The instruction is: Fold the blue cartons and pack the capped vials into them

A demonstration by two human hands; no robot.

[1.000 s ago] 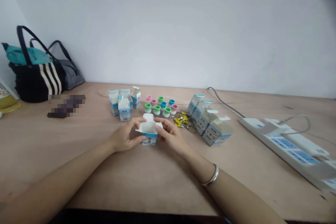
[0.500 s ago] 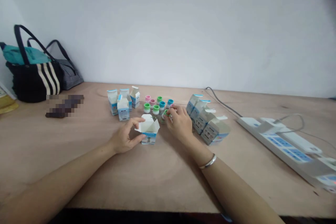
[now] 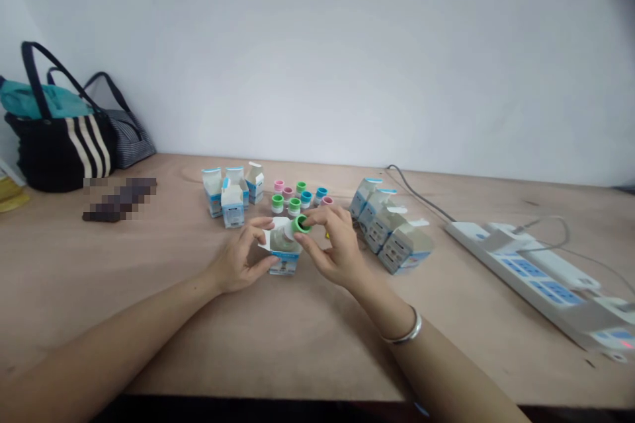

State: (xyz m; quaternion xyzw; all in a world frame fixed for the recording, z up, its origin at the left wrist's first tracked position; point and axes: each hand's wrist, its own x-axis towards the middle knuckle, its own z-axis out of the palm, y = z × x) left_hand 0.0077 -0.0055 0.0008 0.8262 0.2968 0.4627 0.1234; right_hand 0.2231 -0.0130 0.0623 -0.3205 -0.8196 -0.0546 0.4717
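Note:
My left hand (image 3: 243, 258) is closed around the left side of a small open-topped carton (image 3: 284, 263), white and blue, standing on the table. Between the thumb and fingers of my right hand (image 3: 335, 241) is a small clear bottle with a green-rimmed top (image 3: 300, 225). The bottle is tilted, and its clear lower body is at the carton's mouth, partly inside. Just behind stand several similar bottles with green, pink and blue tops (image 3: 294, 205). How deep the held bottle sits is hidden by the carton's front wall.
Open cartons (image 3: 233, 208) stand behind my left hand; a row of several more (image 3: 391, 238) stands right of my right hand. A white power strip (image 3: 526, 277) with cables lies at the right. Bags (image 3: 59, 145) and a dark, pixelated object (image 3: 122, 201) are at the left.
My right hand has lifted a green-topped bottle from the group and brought it left to the carton's mouth. My left hand still holds the carton in nearly the same place.

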